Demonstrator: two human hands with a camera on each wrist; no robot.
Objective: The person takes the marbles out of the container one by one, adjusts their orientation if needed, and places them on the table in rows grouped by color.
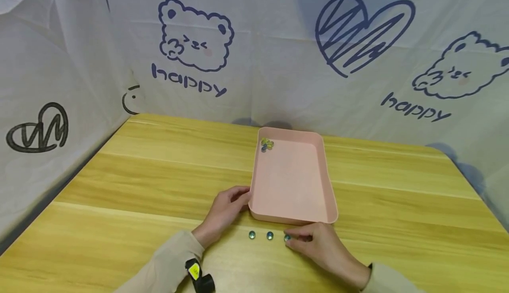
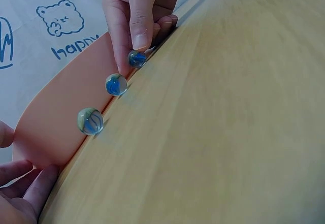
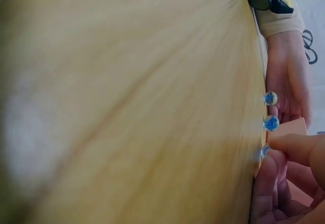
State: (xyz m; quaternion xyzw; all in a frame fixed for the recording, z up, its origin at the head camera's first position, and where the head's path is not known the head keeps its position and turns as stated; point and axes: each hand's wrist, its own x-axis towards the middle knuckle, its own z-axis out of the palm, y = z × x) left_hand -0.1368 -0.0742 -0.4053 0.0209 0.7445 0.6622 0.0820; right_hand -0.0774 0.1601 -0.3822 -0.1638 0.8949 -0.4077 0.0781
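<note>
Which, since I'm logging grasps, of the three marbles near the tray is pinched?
The rightmost marble in the head view: the right hand pinches it; the middle marble and leftmost marble sit untouched.

Beneath the left hand [image 1: 222, 213] and right hand [image 1: 324, 244] spreads a wooden table [image 1: 171, 173] with yellowish, banded grain. Beyond both hangs whitish cloth [image 1: 278, 63] (creased in places), drawn in dark blue: a bear [image 1: 196, 36] over "happy" ahead of the left hand, a scribbled heart [image 1: 366, 32] and second bear [image 1: 461, 70] past the right. Far left of the left hand, a black heart [image 1: 37, 129].
</note>
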